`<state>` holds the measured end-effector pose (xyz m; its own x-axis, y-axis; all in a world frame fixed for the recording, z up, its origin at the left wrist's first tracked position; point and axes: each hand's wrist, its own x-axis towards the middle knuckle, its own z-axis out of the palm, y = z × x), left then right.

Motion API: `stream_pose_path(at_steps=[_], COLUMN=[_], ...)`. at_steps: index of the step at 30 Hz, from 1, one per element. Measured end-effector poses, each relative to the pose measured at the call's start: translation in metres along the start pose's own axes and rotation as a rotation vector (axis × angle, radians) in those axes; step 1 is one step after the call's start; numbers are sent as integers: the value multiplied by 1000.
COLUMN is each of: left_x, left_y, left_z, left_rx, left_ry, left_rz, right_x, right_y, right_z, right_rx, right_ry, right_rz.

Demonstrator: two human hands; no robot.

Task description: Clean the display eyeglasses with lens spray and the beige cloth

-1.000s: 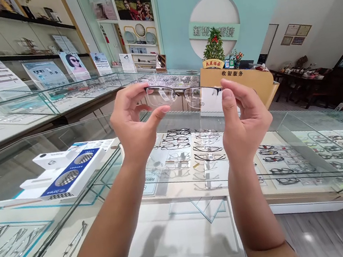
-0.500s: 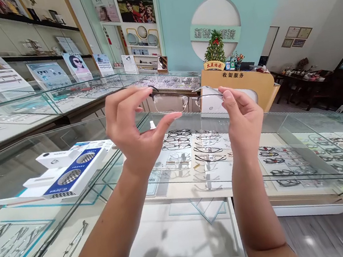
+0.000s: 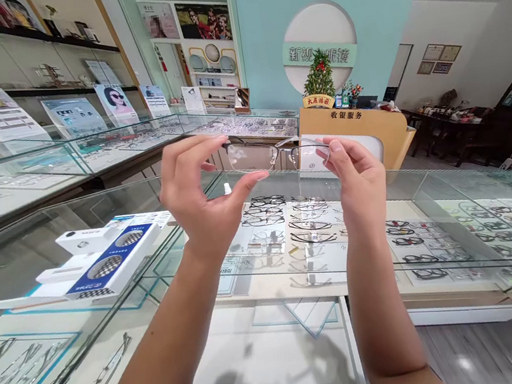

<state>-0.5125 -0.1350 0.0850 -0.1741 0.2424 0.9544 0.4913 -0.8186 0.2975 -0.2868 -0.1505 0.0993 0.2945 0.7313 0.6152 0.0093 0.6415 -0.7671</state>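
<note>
A pair of half-rim eyeglasses (image 3: 253, 156) with clear lenses and a dark upper rim is held up at chest height over the glass counter. My left hand (image 3: 202, 190) has its fingertips at the left hinge corner and its thumb stretched along the lower edge of the left lens. At the other end, my right hand (image 3: 356, 174) pinches the outer side of the right lens between thumb and fingers. One temple runs backward behind the right lens; the rest of the temples is partly hidden.
Glass display cases (image 3: 267, 267) hold several rows of eyeglass frames (image 3: 311, 222). On the left counter top lies an opened white-and-blue box (image 3: 114, 258). A small white bottle cap (image 3: 227, 188) shows behind my left thumb. Farther back stands a wooden cashier desk (image 3: 357, 129).
My right hand has shifted slightly left, and its thumb now covers more of the right lens edge. The right side of the eyeglasses has turned a little. My left hand has barely moved.
</note>
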Motion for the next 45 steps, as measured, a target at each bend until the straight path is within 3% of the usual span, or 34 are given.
stream_pose_path(at_steps=[6, 20, 25, 29, 34, 38, 45], left_x=[3, 5, 11, 12, 12, 13, 13], left_y=[-6, -5, -6, -5, 1, 3, 1], left_z=[0, 1, -7, -10, -11, -12, -12], left_rx=[59, 26, 123, 180, 197, 177, -1], left_ry=[-17, -117, -192, -307, -366, -400, -412], left_rz=[-8, -79, 55, 191, 219, 171, -49], right_x=[-2, 4, 2, -3, -3, -1, 1], right_y=[0, 13, 6, 0, 3, 3, 8], right_z=[2, -7, -6, -2, 0, -3, -1], right_rx=[114, 9, -114, -243, -284, -230, -138], right_ry=[-27, -212, -148, -287, -401, -449, -491], right_rz=[20, -30, -104, -181, -138, -89, -24])
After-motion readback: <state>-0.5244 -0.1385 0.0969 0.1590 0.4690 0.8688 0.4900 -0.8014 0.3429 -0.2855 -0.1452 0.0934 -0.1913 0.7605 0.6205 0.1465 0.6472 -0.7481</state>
